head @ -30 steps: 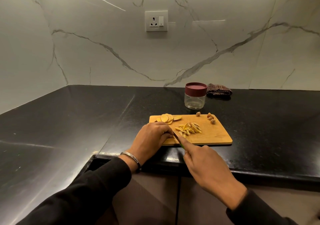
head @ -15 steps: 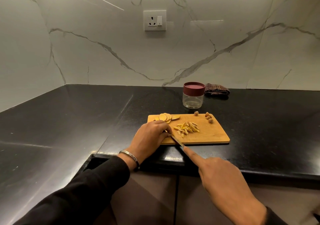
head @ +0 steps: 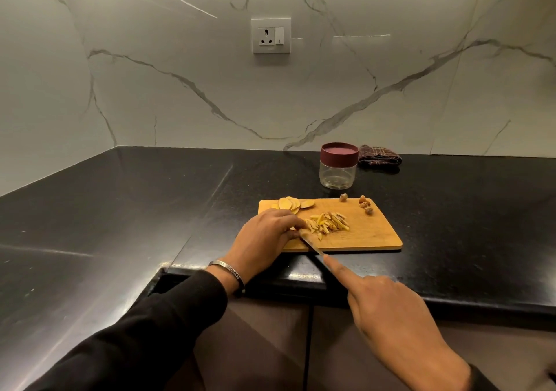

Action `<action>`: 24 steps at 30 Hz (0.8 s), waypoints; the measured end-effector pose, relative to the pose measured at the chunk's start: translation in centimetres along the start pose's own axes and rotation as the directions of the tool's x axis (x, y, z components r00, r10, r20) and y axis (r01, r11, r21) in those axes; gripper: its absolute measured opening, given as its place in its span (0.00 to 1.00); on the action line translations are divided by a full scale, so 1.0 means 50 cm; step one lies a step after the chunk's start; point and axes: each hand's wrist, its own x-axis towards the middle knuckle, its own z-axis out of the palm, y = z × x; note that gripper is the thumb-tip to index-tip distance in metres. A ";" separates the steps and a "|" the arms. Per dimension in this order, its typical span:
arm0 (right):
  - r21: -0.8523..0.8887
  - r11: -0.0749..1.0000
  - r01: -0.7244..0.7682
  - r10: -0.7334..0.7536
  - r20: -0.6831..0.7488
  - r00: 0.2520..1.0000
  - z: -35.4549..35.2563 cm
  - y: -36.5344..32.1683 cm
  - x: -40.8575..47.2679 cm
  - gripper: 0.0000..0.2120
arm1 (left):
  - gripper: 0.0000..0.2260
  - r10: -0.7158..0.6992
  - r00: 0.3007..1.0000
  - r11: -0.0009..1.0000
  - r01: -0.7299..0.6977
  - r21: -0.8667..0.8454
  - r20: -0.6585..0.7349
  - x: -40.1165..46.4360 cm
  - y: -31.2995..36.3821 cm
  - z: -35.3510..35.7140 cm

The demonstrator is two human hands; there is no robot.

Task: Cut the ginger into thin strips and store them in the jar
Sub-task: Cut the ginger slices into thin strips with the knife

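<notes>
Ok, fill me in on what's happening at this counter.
A person is slicing ginger on a wooden board. The left hand holds down a piece at the board's near left, while the right hand grips a knife, forefinger along its back. A pile of strips sits mid-board, uncut slices lie behind it, and trimmed bits sit at the far right. The jar stands behind, lid on, seemingly empty.

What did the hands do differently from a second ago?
The right hand, gripping the knife, drew back toward the person, off the cutting board and past the counter edge. The left hand stayed pressing the ginger at the board's near left. Nothing was let go. The strips, slices and closed jar stayed put.
</notes>
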 end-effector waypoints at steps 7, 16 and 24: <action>0.140 0.990 0.005 0.004 -0.068 0.998 -0.014 -0.010 0.006 0.27 | 0.02 -0.039 0.998 0.999 0.037 -0.040 -0.045 -0.003 0.001 -0.002; 0.287 0.957 0.048 -0.047 -0.010 0.999 -0.009 -0.036 0.043 0.26 | 0.04 -0.034 0.998 0.999 0.033 -0.018 -0.058 -0.004 0.005 -0.006; 0.253 0.966 0.046 -0.042 -0.020 0.999 -0.005 -0.044 0.060 0.26 | 0.04 -0.051 0.998 0.998 0.049 -0.037 -0.046 -0.004 0.006 -0.008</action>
